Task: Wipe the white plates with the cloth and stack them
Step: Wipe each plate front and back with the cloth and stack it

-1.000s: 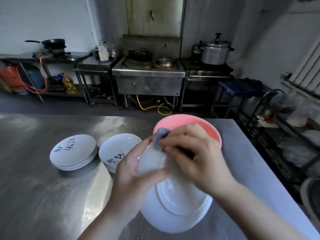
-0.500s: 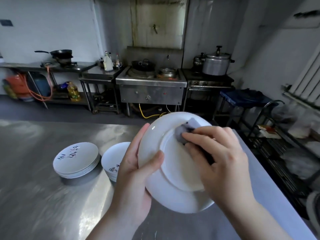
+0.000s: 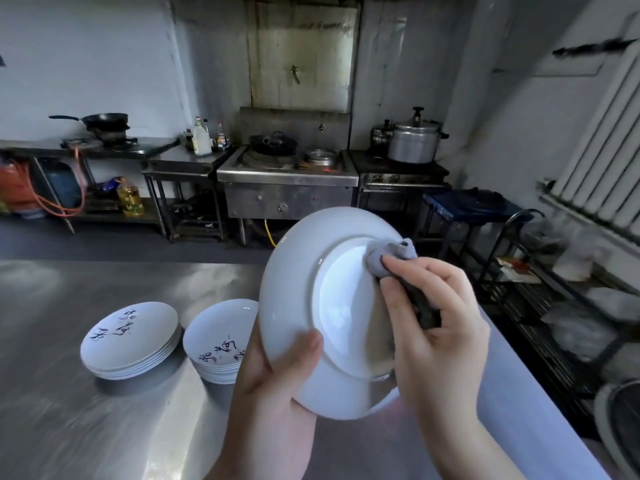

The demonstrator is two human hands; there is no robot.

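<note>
Head view shows a white plate (image 3: 322,296) held up off the steel table (image 3: 69,427), tilted nearly on edge with its underside and foot ring turned toward the camera. It looks like glazed ceramic: stiff, fairly weighty for its size, smooth enough to slip if damp, and likely to chip or break if it drops onto the metal top. The rim is the sensible place to take it, thumb on one face and fingers on the other, and that is how the left hand (image 3: 273,386) has it, closed on the lower left rim with the thumb pressed flat on the underside and the other fingers hidden behind the plate. The right hand (image 3: 436,327) is curled shut around a grey cloth (image 3: 391,256), whose bunched end pokes out above the fingers and presses against the upper right of the underside, just beside the foot ring. So the plate sits between the two hands, left below and to the left, right over its right edge. Two stacks of plates rest on the table to the left: a flat stack (image 3: 131,341) with dark brush markings, and just beside it a deeper stack (image 3: 221,341) partly hidden by the held plate. Judging by this, wiping of the underside is under way and stacking comes afterward.
</note>
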